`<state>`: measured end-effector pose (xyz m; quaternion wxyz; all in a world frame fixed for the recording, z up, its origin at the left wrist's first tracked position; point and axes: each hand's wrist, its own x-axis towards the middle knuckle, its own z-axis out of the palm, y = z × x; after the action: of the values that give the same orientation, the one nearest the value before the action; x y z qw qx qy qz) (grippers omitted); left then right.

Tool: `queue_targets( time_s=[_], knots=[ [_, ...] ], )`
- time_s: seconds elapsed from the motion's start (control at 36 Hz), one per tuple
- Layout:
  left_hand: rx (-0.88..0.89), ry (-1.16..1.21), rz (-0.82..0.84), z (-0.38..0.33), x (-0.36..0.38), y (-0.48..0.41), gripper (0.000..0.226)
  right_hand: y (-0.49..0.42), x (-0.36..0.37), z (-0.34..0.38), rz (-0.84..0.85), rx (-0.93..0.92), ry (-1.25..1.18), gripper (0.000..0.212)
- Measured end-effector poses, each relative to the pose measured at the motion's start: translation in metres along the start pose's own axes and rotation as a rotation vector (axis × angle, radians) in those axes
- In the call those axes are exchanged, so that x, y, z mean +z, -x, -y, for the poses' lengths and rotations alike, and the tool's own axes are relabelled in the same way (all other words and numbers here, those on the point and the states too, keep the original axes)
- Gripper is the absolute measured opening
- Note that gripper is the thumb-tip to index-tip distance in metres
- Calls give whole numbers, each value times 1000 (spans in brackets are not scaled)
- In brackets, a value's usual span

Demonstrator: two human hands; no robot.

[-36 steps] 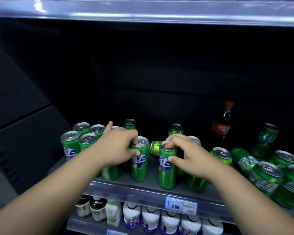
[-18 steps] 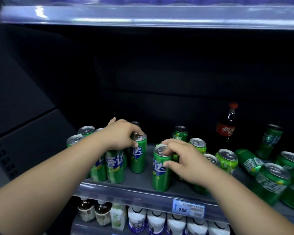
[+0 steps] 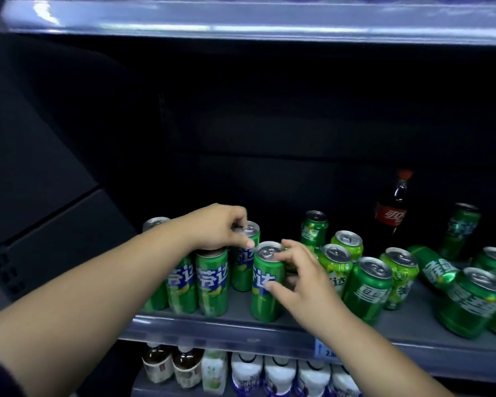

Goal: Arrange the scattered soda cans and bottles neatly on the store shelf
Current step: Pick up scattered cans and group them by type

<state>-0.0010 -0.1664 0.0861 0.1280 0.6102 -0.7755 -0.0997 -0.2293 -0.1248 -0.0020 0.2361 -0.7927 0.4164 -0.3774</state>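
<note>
Slim green soda cans stand in a tight group at the left of the grey shelf [image 3: 407, 330]. My left hand [image 3: 215, 227] reaches over that group and grips the top of a slim green can [image 3: 244, 270] in the second row. My right hand [image 3: 301, 279] holds another slim green can [image 3: 265, 293] at the shelf front, thumb on its side and fingers at its rim. To the right, stubbier green cans [image 3: 367, 290] stand scattered, one lying can [image 3: 433, 267] on its side. A cola bottle [image 3: 391, 213] with a red cap stands at the back.
The shelf above [image 3: 241, 21] overhangs the dark recess. A lower shelf holds brown bottles [image 3: 158, 365], a green carton [image 3: 214, 371] and several white bottles [image 3: 278, 376]. A price tag [image 3: 324, 349] sits on the shelf's front rail. Dark side panel at left.
Both hands have carried their cans leftward toward the standing group. The left hand's can now sits in the second row; the right hand's can stands just right of the front row.
</note>
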Motion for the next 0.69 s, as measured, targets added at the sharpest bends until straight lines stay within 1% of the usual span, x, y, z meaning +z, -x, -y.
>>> queue_targets(
  time_s=[0.08, 0.19, 0.31, 0.36, 0.42, 0.5, 0.56, 0.64, 0.69],
  knots=[
    [30, -46, -6, -1, 1, -6, 31, -1, 7, 3, -10, 85, -102, 44],
    [51, 53, 87, 5, -5, -7, 22, -4, 13, 5, 20, 136, -208, 50],
    [87, 89, 97, 10, -5, -6, 12, -2, 22, 11, 62, 174, -359, 61],
    [64, 102, 98, 12, -6, -3, 10, 5, 30, 9, 82, 213, -357, 73],
    [48, 127, 99, 17, -5, -1, 15, 12, 40, 5, 35, 269, -297, 81],
    [25, 193, 111, 25, 1, 5, 26, 16, 51, 0, -23, 343, -281, 65],
    [19, 234, 88, 29, 6, 7, 29, 14, 55, 0, 17, 346, -315, 57],
    [16, 241, 43, 31, 10, 7, 28, 10, 60, 2, 100, 319, -332, 53],
    [-2, 232, 19, 30, 11, 6, 24, 10, 64, 1, 100, 331, -292, 54]
  ],
)
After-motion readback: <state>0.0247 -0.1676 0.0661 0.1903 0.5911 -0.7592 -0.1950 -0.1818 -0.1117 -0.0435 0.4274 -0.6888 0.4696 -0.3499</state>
